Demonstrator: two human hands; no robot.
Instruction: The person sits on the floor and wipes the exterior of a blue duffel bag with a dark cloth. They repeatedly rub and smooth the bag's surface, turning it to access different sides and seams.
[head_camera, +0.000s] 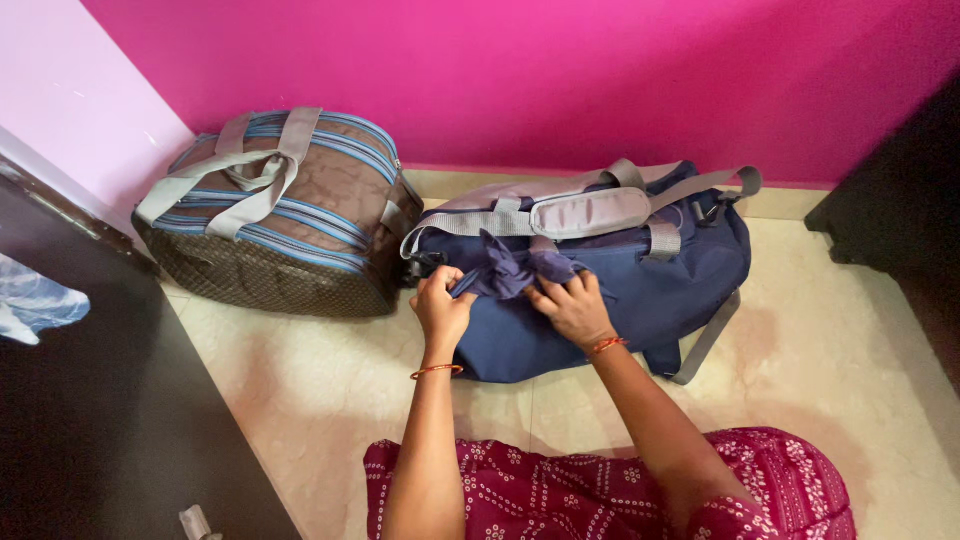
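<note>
Nearest the camera, the person's lap is covered by a magenta patterned garment (600, 495), from which both forearms extend forward over the cream tiled floor (330, 380). Each wrist carries a thin orange bangle (437, 370). The left hand (442, 305) is closed in a pinch on the left edge of a bunched dark blue cloth (510, 270). The right hand (572, 308) is curled, fingers pressing down on the right part of the same cloth. The cloth lies between the two hands, at the top opening of a navy blue duffel bag (600, 290) that rests on the floor directly under and beyond the hands. A grey padded shoulder strap (590, 212) crosses the bag just beyond the fingertips. Farther left of the left hand stands a brown quilted travel bag (285, 215) with grey handles, touching the pink wall (560, 70). A dark cabinet (90, 400) stands at far left.
</note>
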